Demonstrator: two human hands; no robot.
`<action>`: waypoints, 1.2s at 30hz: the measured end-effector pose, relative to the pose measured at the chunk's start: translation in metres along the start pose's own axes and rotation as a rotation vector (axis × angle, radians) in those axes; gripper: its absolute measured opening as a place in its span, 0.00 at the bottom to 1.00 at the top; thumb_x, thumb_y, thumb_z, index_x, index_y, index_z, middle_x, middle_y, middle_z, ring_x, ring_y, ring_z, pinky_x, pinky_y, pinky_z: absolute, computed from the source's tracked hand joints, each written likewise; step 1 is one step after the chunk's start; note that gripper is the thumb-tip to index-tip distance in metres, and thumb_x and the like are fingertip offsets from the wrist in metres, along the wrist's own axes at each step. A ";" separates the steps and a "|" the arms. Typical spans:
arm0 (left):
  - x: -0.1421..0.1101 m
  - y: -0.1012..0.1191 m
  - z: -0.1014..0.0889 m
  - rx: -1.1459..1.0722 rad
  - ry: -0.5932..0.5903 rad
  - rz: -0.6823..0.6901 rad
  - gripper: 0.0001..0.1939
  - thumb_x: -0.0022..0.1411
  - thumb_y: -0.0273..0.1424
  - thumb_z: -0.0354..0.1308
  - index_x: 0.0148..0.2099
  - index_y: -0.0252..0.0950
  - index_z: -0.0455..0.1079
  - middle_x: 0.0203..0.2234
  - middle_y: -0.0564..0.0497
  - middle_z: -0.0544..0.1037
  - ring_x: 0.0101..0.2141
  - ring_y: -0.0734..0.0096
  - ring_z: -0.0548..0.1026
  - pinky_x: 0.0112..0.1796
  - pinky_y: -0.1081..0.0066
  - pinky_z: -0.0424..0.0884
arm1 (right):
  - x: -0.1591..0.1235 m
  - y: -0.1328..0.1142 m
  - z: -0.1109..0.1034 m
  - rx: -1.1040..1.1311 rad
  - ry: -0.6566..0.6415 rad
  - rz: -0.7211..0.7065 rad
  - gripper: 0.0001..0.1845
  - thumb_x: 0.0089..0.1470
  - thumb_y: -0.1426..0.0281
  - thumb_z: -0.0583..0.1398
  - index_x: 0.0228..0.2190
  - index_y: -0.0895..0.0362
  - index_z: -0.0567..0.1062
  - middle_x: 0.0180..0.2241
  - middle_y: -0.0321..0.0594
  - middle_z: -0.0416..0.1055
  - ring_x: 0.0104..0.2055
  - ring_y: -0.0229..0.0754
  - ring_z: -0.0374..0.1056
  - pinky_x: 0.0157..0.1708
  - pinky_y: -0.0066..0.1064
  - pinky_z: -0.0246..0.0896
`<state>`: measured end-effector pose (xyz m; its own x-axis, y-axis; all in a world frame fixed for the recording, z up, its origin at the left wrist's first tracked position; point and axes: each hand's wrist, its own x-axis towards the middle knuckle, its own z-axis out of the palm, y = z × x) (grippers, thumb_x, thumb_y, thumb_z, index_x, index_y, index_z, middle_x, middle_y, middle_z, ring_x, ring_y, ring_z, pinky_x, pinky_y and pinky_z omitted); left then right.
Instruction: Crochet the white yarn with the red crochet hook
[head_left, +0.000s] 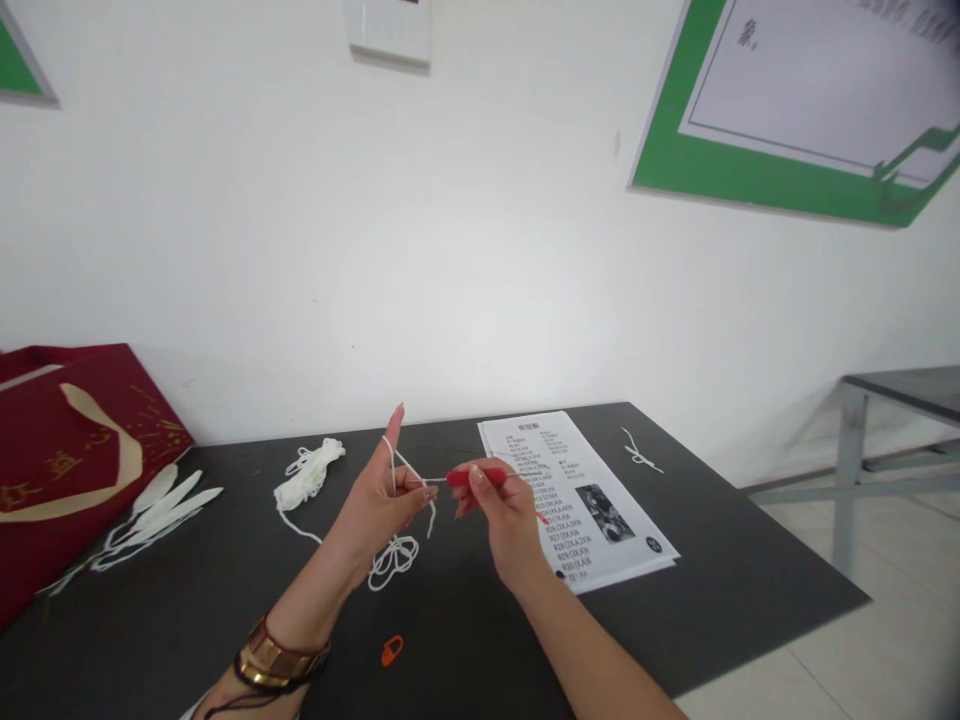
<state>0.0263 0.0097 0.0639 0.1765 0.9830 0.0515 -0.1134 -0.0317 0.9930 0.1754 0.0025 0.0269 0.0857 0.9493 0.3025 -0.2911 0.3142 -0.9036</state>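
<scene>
White yarn [406, 461] loops over the raised index finger of my left hand [381, 500], while the thumb and other fingers pinch it. My right hand [501, 510] grips a crochet hook [480, 478] by its red handle. The hook's thin shaft points left and meets the yarn at my left fingertips. A short yarn tail hangs below the pinch. Beneath my hands, loose coils of yarn [393, 562] rest on the black table [465, 640]. To the left lies a small white yarn bundle [309, 474], with a strand running toward my left wrist.
Printed sheets [615, 560] lie behind my right hand. An orange stitch marker [391, 650] is near the front. At left are a dark red gift bag [82, 450] and several white leaf-shaped pieces [169, 505]. A small tied yarn piece [641, 452] lies far right, near the table's edge.
</scene>
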 end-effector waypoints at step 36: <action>-0.003 0.000 -0.024 -0.609 -0.461 -0.102 0.44 0.49 0.20 0.59 0.66 0.45 0.47 0.23 0.57 0.55 0.21 0.79 0.54 0.21 0.76 0.52 | 0.004 -0.011 -0.005 0.404 -0.109 0.100 0.08 0.53 0.66 0.60 0.28 0.57 0.75 0.26 0.38 0.73 0.25 0.36 0.65 0.19 0.25 0.61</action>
<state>0.0018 0.0108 0.0608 0.5895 0.7965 0.1347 -0.5693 0.2914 0.7688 0.1840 0.0029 0.0368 -0.0568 0.9615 0.2688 -0.6444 0.1704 -0.7455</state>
